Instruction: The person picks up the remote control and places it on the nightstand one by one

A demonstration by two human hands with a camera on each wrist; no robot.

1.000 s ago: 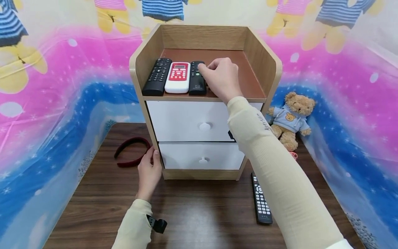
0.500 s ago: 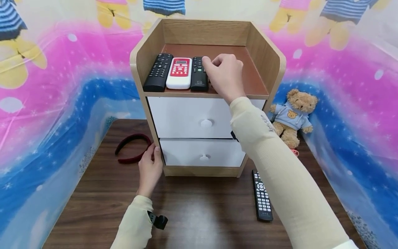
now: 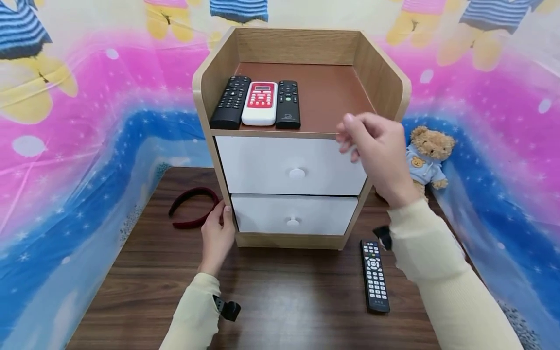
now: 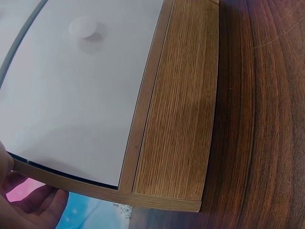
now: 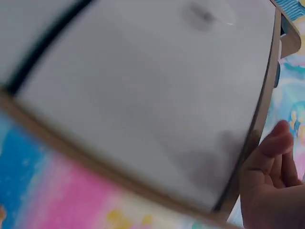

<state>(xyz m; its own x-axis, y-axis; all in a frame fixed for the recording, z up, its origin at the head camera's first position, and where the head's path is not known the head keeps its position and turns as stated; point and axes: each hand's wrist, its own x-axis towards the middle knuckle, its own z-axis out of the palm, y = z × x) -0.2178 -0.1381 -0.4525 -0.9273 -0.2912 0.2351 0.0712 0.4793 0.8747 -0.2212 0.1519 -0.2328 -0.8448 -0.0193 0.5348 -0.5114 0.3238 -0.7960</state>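
Note:
My left hand (image 3: 217, 238) holds the lower left edge of a small wooden drawer cabinet (image 3: 288, 240). In the left wrist view its bent fingers (image 4: 55, 205) lie along the side panel. My right hand (image 3: 380, 150) is in the air in front of the cabinet's right side, fingers loosely bent and nothing in them. On the cabinet's top shelf (image 3: 332, 97), at the left, three remote controls lie side by side: a black one (image 3: 231, 103), a white one with a red face (image 3: 260, 103) and a slimmer black one (image 3: 288, 104). Both white drawers (image 3: 258, 165) are closed.
A black remote with pale buttons (image 3: 375, 277) lies on the dark wooden table (image 3: 280, 296) at front right. Left of the cabinet is a dark red headband (image 3: 188, 224). A teddy bear (image 3: 430, 146) sits at the right, partly behind my right hand. Patterned cloth (image 3: 87, 194) surrounds the table.
My right hand has left the slimmer black remote on the shelf and moved right and down, without anything in it. The left hand stays at the cabinet's edge. The head view has shifted slightly.

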